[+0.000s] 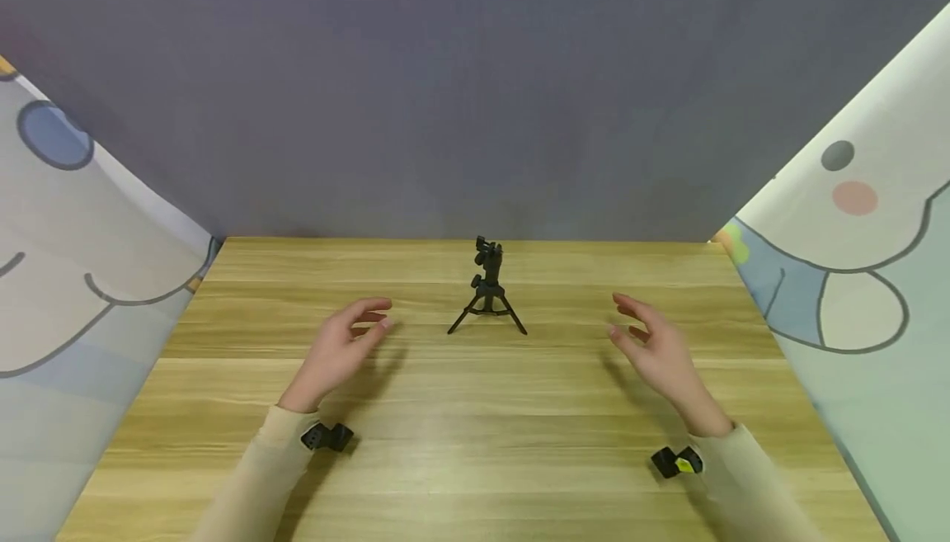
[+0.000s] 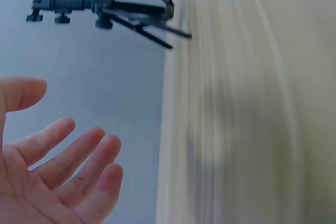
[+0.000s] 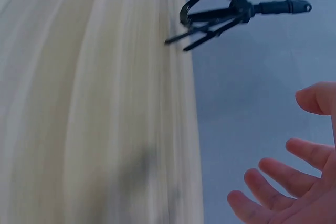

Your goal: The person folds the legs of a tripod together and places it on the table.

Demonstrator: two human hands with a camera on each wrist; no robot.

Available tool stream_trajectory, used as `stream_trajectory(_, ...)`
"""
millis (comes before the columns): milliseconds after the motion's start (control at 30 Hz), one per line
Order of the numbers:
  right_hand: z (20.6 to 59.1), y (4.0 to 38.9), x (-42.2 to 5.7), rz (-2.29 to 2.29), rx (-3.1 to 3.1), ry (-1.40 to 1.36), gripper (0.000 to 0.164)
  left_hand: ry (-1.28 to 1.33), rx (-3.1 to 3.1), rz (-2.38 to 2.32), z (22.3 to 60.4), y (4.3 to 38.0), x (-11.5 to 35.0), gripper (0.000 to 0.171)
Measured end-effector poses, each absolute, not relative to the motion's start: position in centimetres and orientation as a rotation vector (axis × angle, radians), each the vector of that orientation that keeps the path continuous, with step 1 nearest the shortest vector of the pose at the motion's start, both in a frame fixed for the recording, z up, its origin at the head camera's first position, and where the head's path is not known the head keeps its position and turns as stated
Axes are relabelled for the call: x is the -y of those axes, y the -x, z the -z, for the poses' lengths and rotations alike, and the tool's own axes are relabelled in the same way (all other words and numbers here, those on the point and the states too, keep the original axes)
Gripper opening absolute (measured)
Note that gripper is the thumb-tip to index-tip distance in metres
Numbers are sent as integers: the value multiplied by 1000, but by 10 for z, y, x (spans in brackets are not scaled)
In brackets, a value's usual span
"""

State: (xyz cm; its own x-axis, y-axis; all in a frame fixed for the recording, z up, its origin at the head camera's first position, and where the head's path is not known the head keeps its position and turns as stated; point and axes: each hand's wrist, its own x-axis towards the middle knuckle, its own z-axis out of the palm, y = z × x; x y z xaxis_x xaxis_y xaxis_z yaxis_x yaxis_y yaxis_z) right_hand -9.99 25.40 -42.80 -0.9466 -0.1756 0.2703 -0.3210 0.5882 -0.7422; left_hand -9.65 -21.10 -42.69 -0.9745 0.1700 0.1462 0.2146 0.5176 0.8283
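A small black tripod [image 1: 490, 285] stands upright on the wooden table, its legs spread and a few knobs along its column. To its left, my left hand [image 1: 343, 350] is held over the table with loosely bent fingers and nothing in them. My right hand [image 1: 659, 354] hovers on the other side, also holding nothing. Both hands are apart from the tripod. In the left wrist view, the tripod [image 2: 131, 11] appears beyond the thumb and spread fingers [image 2: 79, 161]. The right wrist view has the tripod [image 3: 231, 14] above the relaxed fingers [image 3: 278, 182].
The light wood-grain table [image 1: 475, 435] meets a plain grey backdrop [image 1: 475, 96] behind the tripod. Printed cartoon panels stand at the left [image 1: 96, 228] and right [image 1: 853, 278]. A small black device is strapped at each wrist, over pale sleeves.
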Motion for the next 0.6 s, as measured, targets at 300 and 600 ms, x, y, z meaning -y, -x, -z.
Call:
stream_trajectory(300, 430, 111, -214, -1527, 2577, -466, 49, 339, 2667, 1642, 429, 111, 171, 31)
stream_trajectory(600, 412, 119, -167, -1712, 2514, -536, 49, 342, 2631, 1729, 436, 124, 140, 31)
